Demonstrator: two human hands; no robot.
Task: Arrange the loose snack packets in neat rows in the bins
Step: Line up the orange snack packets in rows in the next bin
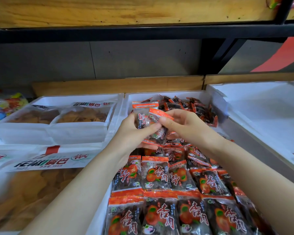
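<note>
Midway: gathering loose packets into a stack

Nearest, along the front of the bin [98, 216]: two tidy rows [173, 209], labels up, orange ends overlapping. Just behind, a looser stretch, tilted and half overlapping, not yet squared.

Above that stretch, lifted clear: a small stack [141, 119] gripped in the left hand [132, 134], fingers curled round from below, thumb across the front. Pinched in the right hand [185, 124], between thumb and forefinger: one packet [159, 113], taken by its orange end and pressed against the stack's face. Looks like the collecting step, feeding singles into the stack before laying another row. Next, probably: square the held edges, turn all labels one way, then lower the lot onto the untidy stretch, butted against the second row. Calls for an even grip and a slow release, to guard against the slick film sliding and fanning out.

Further back, against the far wall: a jumbled pile [193, 107], lying at all angles, still to be sorted.

Off to the left, large bags [41, 165] of crisps in their own trays; off to the right, a side bin [261, 106] in white foam. Beyond and overhead, a wooden shelf [143, 12] on a black frame.
</note>
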